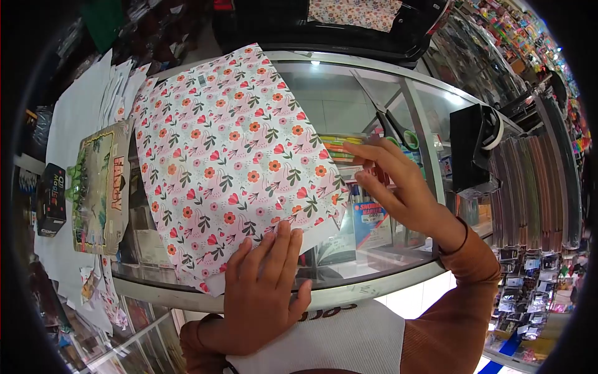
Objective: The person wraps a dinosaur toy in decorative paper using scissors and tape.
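Observation:
A sheet of floral wrapping paper (230, 137), white and pink with red and orange flowers, lies across the glass counter (311, 100). My left hand (265, 287) rests flat on its near edge, fingers stretched out. To the right of the paper, my right hand (402, 187) is over the glass, its fingers bent and apart, with nothing visible between them. Just beyond that hand lies a pair of scissors (379, 107) with dark and green handles, blades pointing away from me. A folded strip with a white underside shows along the paper's lower right edge.
White sheets (68, 143) are stacked at the left, with a patterned packet (103, 187) and a small black box (52, 199) on them. A black tape dispenser (473, 146) stands at the right, beside upright folders (529, 187). Boxed markers (372, 221) show beneath the glass.

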A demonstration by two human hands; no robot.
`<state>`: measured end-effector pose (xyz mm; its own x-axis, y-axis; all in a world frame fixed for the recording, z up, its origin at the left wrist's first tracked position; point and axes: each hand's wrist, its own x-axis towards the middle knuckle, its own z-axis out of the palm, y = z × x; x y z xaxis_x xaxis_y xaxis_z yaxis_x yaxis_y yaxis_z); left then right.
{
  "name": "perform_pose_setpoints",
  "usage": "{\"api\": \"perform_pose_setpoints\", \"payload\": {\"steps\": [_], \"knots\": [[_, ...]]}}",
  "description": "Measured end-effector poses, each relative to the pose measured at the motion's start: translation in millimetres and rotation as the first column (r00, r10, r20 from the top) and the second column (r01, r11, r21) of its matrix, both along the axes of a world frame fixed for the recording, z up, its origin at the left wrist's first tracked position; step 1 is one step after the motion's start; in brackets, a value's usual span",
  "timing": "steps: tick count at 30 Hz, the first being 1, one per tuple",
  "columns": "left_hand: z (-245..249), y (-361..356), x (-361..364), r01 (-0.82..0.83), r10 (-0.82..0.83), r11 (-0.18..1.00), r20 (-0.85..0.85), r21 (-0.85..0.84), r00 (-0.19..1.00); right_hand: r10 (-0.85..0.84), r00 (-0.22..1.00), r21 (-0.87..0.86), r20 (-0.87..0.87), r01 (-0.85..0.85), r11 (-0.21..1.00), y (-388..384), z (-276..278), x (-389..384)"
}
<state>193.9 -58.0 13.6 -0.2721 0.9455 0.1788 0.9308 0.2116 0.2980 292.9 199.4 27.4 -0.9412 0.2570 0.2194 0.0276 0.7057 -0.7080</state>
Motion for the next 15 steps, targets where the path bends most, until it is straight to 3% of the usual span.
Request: {"api": "perform_pose_setpoints", "payload": {"steps": [5, 15], "knots": [[5.0, 1.4, -2.0, 0.017, -0.017, 0.999, 0.002, -0.033, 1.000, 0.111, 0.990, 0.154, -0.086, -0.097, 0.983, -3.4, -7.5, -3.4], [1.9, -1.4, -3.7, 0.045, -0.048, 0.992, 0.022, 0.116, 0.999, 0.053, 0.997, 0.056, -0.052, -0.050, 0.997, -9.3, -5.9, -7.9]]}}
